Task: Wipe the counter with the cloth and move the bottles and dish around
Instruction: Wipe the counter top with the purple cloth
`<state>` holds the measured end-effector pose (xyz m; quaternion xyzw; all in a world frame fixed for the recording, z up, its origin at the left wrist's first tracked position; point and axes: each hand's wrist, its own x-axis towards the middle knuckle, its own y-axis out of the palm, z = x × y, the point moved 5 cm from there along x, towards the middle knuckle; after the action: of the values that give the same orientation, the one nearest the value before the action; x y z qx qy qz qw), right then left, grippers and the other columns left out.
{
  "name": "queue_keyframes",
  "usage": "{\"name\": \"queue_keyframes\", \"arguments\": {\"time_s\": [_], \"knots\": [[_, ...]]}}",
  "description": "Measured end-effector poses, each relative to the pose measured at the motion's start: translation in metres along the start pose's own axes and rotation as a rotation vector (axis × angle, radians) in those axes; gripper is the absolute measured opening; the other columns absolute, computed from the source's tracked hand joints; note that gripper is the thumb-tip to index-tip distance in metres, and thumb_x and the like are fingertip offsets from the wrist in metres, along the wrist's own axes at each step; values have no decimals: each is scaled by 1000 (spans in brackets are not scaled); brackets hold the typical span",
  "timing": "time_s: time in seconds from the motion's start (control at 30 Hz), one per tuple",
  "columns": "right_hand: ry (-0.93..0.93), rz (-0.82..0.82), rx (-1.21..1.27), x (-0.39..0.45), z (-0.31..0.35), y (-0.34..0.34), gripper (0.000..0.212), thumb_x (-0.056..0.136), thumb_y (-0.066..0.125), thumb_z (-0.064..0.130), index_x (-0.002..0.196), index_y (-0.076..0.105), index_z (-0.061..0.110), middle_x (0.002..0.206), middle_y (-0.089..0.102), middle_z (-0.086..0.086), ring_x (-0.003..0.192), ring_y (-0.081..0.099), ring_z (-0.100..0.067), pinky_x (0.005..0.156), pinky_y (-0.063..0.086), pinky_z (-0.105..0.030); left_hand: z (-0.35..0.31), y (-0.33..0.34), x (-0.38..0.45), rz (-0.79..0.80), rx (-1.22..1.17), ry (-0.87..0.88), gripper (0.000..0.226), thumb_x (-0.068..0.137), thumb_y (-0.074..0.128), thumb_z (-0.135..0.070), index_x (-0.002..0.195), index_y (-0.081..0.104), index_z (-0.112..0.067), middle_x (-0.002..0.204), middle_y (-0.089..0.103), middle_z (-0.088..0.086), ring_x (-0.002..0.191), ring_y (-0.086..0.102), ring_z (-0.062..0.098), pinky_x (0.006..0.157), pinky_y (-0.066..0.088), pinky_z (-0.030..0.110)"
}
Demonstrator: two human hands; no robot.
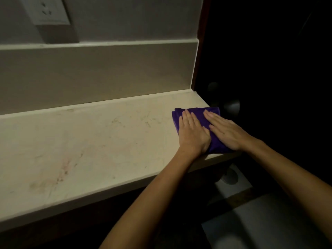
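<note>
A folded purple cloth (197, 112) lies at the right end of the pale stone counter (93, 141), its far corner hanging slightly over the right edge. My left hand (193, 133) presses flat on the cloth's left part, fingers extended. Beside it, my right hand (224, 131) lies flat on the cloth's right part, fingers together and pointing left and away. Neither hand grips the cloth; both rest palm down on it. No bottles or dish are in view.
A raised backsplash (98, 72) runs behind the counter, with a wall socket (48, 11) above at the left. Faint reddish and dark smudges (62, 169) mark the counter's left part. A dark doorway (269, 51) and tiled floor (260, 221) lie right of the counter's end.
</note>
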<state>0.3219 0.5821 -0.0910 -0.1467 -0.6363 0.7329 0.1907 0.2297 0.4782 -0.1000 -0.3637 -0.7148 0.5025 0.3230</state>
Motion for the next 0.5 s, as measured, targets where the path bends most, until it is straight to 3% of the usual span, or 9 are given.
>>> {"name": "queue_keyframes", "arguments": {"time_s": [0.17, 0.33, 0.5], "knots": [[-51, 20, 48, 10, -22, -6, 73, 94, 4, 61, 162, 6, 33, 170, 3, 15, 155, 4, 0, 128, 16, -38, -12, 4, 22, 3, 33, 31, 72, 107, 17, -41, 163, 4, 2, 170, -1, 27, 159, -2, 37, 130, 3, 48], [-96, -20, 21, 15, -30, -4, 57, 109, 21, 44, 162, 4, 34, 170, 2, 15, 154, 4, 1, 128, 15, -37, -5, 4, 27, 37, 81, 80, 70, 108, 14, -44, 165, 2, -6, 171, -5, 24, 160, -3, 34, 130, 2, 47], [-157, -4, 20, 7, -26, -3, 69, 99, 12, 58, 163, 5, 32, 170, 3, 14, 155, 4, 1, 128, 16, -38, -4, 3, 7, 38, 125, 31, 71, 108, 13, -44, 164, 4, -2, 170, -1, 26, 160, 0, 37, 130, 5, 47]]}}
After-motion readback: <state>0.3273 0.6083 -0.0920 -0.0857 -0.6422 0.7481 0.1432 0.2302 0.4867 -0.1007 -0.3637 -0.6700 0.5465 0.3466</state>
